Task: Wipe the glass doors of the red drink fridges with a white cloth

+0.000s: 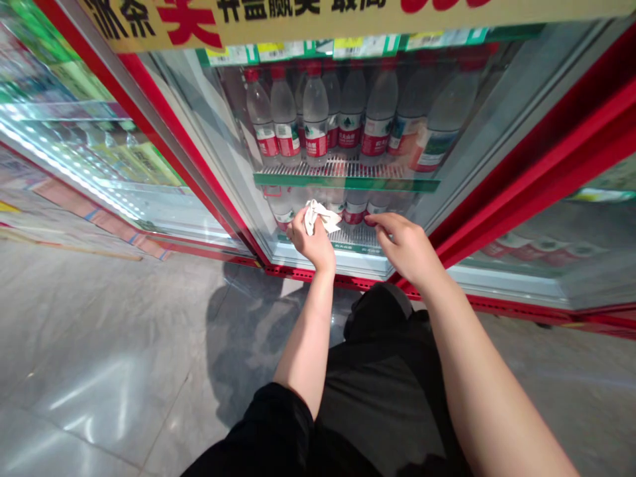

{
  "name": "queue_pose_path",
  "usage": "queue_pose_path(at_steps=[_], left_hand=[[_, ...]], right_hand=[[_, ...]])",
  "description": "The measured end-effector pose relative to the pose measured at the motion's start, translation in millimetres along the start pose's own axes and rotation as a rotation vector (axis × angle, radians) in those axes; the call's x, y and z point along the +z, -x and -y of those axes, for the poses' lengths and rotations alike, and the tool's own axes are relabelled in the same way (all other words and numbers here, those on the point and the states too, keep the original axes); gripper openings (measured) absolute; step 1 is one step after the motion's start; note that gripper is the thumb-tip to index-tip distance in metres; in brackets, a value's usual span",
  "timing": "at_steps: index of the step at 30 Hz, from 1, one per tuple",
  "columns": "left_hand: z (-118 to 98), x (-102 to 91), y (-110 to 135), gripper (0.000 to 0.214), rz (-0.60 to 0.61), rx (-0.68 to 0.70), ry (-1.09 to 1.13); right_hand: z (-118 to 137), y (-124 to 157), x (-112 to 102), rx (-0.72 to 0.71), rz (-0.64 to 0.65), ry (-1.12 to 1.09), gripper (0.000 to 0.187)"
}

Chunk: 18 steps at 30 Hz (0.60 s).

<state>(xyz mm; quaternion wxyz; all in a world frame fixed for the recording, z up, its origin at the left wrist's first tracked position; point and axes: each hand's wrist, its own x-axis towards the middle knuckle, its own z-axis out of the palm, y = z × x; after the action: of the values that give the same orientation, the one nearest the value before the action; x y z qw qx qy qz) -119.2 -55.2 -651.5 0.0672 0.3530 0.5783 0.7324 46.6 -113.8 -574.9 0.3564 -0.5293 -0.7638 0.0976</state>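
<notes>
I face a red-framed drinks fridge (521, 172) with its door open. My left hand (311, 240) is closed round a crumpled white cloth (319, 216) and holds it at the front of the lower wire shelf (355, 237). My right hand (403, 244) reaches to the same shelf, fingers curled towards the bottles there; I cannot make out anything in them. Several water bottles with red labels (316, 120) stand upright on the upper shelf (342, 177). More bottles (354, 208) stand on the lower shelf behind my hands.
The open glass door (163, 152) swings out to the left. Another glass-fronted cooler (571, 245) stands on the right. A yellow sign with red and black characters (258, 20) runs along the top. The floor (99, 371) is glossy grey tile. My dark-clothed knees (377, 371) are below.
</notes>
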Motion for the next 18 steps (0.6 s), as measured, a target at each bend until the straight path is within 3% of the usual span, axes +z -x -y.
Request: queue_pose_path(at_steps=[5, 9, 13, 18], left_hand=[[9, -4.7, 3, 0.029, 0.053, -0.030, 0.014], [-2, -1.0, 1, 0.030, 0.104, -0.012, 0.021], [-9, 1.1, 18, 0.030, 0.211, 0.106, 0.042], [3, -5.8, 39, 0.023, 0.358, 0.155, 0.084]], right_hand=[[1, -2, 2, -0.006, 0.015, 0.015, 0.039], [3, -3, 2, -0.018, 0.036, 0.004, 0.040], [3, -5, 2, -0.012, 0.044, 0.006, 0.040], [3, -3, 2, 0.004, 0.041, 0.020, 0.040]])
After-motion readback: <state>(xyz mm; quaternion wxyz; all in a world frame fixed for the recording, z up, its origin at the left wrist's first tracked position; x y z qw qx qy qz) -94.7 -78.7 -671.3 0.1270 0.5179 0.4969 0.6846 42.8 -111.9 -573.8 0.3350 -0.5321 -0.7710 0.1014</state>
